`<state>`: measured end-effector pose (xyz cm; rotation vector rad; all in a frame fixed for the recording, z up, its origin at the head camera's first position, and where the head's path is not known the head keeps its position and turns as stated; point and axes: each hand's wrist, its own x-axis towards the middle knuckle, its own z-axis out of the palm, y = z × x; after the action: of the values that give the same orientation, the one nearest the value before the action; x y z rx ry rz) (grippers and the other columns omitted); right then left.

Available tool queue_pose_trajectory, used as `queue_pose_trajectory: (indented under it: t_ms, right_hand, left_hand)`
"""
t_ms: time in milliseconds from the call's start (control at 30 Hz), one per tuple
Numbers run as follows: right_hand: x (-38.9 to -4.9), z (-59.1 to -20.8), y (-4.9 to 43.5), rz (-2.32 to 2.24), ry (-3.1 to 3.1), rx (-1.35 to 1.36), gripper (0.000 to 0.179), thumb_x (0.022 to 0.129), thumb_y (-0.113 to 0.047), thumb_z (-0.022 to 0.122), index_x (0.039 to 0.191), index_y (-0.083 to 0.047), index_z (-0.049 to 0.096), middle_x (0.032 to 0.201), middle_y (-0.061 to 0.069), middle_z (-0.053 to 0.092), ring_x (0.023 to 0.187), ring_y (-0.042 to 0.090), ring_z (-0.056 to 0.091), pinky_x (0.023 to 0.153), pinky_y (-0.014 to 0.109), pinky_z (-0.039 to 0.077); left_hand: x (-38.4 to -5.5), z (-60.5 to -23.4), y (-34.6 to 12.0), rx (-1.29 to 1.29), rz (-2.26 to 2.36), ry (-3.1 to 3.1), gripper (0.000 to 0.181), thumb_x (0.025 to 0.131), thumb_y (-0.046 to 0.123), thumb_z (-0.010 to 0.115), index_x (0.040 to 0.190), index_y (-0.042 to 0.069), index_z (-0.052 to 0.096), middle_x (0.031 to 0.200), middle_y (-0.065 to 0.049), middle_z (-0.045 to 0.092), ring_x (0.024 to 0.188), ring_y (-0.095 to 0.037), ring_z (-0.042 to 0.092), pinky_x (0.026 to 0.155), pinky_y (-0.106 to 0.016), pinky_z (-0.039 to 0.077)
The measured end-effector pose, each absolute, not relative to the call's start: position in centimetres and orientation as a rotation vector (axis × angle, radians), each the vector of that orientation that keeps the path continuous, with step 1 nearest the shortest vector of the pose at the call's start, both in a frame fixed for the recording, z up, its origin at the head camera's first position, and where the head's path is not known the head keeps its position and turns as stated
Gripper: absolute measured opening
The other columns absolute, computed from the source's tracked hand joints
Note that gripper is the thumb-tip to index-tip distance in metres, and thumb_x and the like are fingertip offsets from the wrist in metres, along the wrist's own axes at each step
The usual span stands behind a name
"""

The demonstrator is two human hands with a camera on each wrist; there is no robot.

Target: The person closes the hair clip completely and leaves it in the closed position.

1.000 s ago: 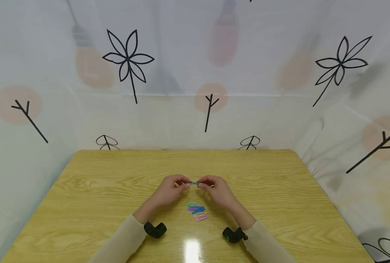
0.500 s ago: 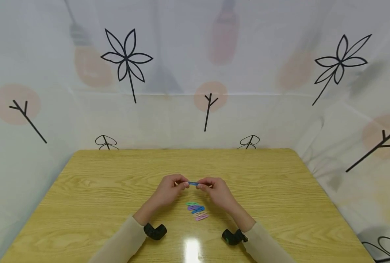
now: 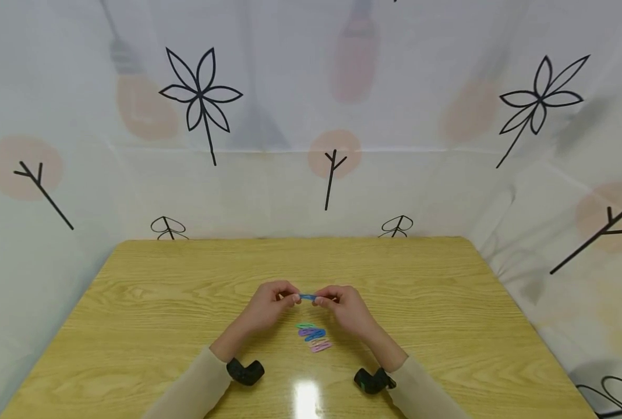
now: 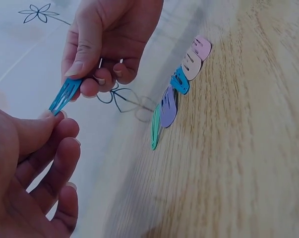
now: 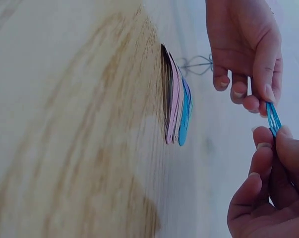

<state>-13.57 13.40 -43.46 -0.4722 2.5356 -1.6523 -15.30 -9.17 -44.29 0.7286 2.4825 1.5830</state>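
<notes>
A blue snap hair clip (image 3: 307,297) is stretched level between my two hands, held above the table. My left hand (image 3: 268,304) pinches one end between thumb and fingertips. The other end is pinched by my right hand (image 3: 349,309). Slots in the clip (image 4: 66,97) show in the left wrist view, where the right thumb covers its wide end. Nearer to me on the table lie more hair clips in a slightly overlapping row: green (image 4: 155,130), purple (image 4: 169,116), blue (image 4: 179,85), cream (image 4: 192,69) and pink (image 4: 202,48).
The wood-grain table (image 3: 185,262) runs back to a white cloth backdrop (image 3: 279,192) printed with plants. Black wrist cameras sit at both sleeves, the left camera (image 3: 245,371) and the right camera (image 3: 372,381). Light glares off the front of the table.
Both hands have come slightly lower in the head view, still holding the blue hair clip. The clip has turned a little and shows more of its blue face. The row of clips stays put.
</notes>
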Motion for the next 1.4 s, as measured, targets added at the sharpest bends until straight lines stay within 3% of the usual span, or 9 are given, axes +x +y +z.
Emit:
queue_pose_trajectory:
  t_ms: [233, 633, 1133, 1400]
  right_hand:
    - [-13.53, -43.65, 13.71, -1.651, 2.509, -0.527, 0.015, 0.098, -0.008, 0.063, 0.098, 0.002, 0.074, 0.089, 0.013, 0.071, 0.082, 0.034, 0.061, 0.067, 0.028, 0.046]
    - [-13.45, -43.90, 14.02, -1.582, 2.542, -0.581, 0.013, 0.097, -0.009, 0.064, 0.096, -0.001, 0.074, 0.086, 0.008, 0.071, 0.079, 0.029, 0.060, 0.067, 0.027, 0.045]
    - [-13.41, -44.09, 14.24, -1.613, 2.453, -0.620, 0.013, 0.098, -0.010, 0.063, 0.096, -0.004, 0.074, 0.090, 0.011, 0.072, 0.088, 0.031, 0.065, 0.077, 0.037, 0.052]
    - [-13.31, -44.16, 14.16, -1.632, 2.454, -0.554, 0.012, 0.097, -0.012, 0.065, 0.097, -0.004, 0.075, 0.088, 0.012, 0.072, 0.079, 0.024, 0.060, 0.067, 0.026, 0.045]
  left_hand:
    - [-15.03, -44.19, -9.15, 0.749, 1.558, 2.484, 0.018, 0.101, 0.020, 0.060, 0.100, 0.007, 0.073, 0.091, 0.003, 0.067, 0.076, -0.020, 0.053, 0.067, -0.031, 0.044]
    - [-14.78, -44.40, -9.21, 0.738, 1.538, 2.447, 0.016, 0.101, 0.018, 0.060, 0.100, 0.009, 0.073, 0.091, 0.006, 0.067, 0.076, -0.018, 0.053, 0.068, -0.032, 0.045]
    - [-14.71, -44.52, -9.26, 0.769, 1.524, 2.400, 0.016, 0.102, 0.015, 0.058, 0.101, 0.008, 0.072, 0.094, -0.002, 0.068, 0.077, -0.023, 0.057, 0.067, -0.031, 0.046]
    - [-14.62, -44.50, -9.29, 0.728, 1.548, 2.413, 0.016, 0.101, 0.016, 0.061, 0.102, 0.006, 0.074, 0.094, -0.006, 0.069, 0.077, -0.021, 0.057, 0.067, -0.031, 0.046]
